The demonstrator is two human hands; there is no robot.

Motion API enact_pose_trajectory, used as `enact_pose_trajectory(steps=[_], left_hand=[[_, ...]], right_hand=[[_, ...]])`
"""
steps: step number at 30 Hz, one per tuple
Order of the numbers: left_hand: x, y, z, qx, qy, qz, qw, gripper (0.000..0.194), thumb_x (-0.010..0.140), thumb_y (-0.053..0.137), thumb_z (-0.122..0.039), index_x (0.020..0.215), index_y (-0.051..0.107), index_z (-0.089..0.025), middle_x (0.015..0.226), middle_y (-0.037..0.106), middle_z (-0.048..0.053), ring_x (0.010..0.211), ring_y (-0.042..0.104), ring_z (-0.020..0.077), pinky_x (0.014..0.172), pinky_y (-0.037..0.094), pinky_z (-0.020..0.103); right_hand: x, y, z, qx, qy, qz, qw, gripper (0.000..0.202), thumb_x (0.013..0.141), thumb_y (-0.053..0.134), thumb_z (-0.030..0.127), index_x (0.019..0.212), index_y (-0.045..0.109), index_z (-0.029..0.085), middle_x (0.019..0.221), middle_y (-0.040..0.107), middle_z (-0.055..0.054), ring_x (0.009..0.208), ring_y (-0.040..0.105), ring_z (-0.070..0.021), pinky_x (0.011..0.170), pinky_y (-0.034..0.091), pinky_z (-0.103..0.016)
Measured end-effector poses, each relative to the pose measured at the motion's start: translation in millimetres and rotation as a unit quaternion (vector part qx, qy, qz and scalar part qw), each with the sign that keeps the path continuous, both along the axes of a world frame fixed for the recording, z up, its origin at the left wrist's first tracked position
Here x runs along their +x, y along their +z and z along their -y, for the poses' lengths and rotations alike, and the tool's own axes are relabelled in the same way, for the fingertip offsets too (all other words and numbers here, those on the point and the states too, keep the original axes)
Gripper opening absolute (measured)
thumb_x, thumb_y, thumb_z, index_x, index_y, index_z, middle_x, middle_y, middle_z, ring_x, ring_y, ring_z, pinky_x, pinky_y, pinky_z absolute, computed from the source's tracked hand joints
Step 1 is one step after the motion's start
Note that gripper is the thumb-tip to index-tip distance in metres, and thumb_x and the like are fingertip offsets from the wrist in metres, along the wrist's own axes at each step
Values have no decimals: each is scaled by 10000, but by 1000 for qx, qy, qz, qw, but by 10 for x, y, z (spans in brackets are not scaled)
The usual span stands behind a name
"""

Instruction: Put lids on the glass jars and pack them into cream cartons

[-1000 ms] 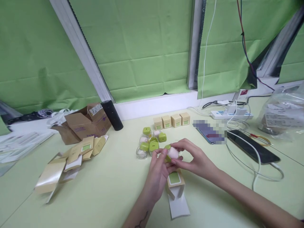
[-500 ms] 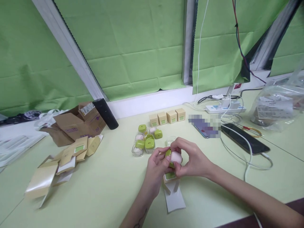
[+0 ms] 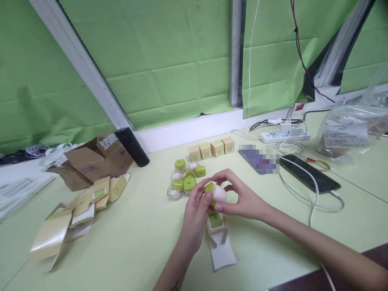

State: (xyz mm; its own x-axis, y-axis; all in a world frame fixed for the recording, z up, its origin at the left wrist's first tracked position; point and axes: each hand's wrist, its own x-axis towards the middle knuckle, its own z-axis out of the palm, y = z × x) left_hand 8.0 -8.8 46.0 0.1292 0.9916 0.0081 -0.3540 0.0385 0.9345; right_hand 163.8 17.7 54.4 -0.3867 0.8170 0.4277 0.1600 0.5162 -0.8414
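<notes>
Both the left hand [image 3: 197,210] and the right hand [image 3: 239,198] pinch a small jar [image 3: 216,193]; it may slip onto the open carton [image 3: 217,226] just below

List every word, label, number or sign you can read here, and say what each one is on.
No text is legible.
White sticker on the cardboard box: print too small to read.
Purple marks on that box: blurred.
Label in the plastic bag: too blurred to read.
Green panels on the small boxes: no readable lettering.
Phone screen: pixelated.
</notes>
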Motion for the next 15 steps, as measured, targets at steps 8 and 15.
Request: enact_pose_trajectory(steps=[8,15], left_hand=[[14,-13,26,-35,-60,57,996,291,828,562,-337,1087,541,-205,917,613,36,727,576,125,629,487,235],[38,-40,15,-97,-27,77,992,380,797,534,-519,947,580,-172,722,569,1,625,539,116,562,441,219]], right_hand=[[-14,16,18,31,-13,54,998,373,738,676,290,1048,480,227,1045,573,-45,934,561,-184,721,485,-299],[25,6,23,181,12,66,981,485,698,712,302,1130,507,222,1063,503,-82,1048,499,-220,839,486,-351]])
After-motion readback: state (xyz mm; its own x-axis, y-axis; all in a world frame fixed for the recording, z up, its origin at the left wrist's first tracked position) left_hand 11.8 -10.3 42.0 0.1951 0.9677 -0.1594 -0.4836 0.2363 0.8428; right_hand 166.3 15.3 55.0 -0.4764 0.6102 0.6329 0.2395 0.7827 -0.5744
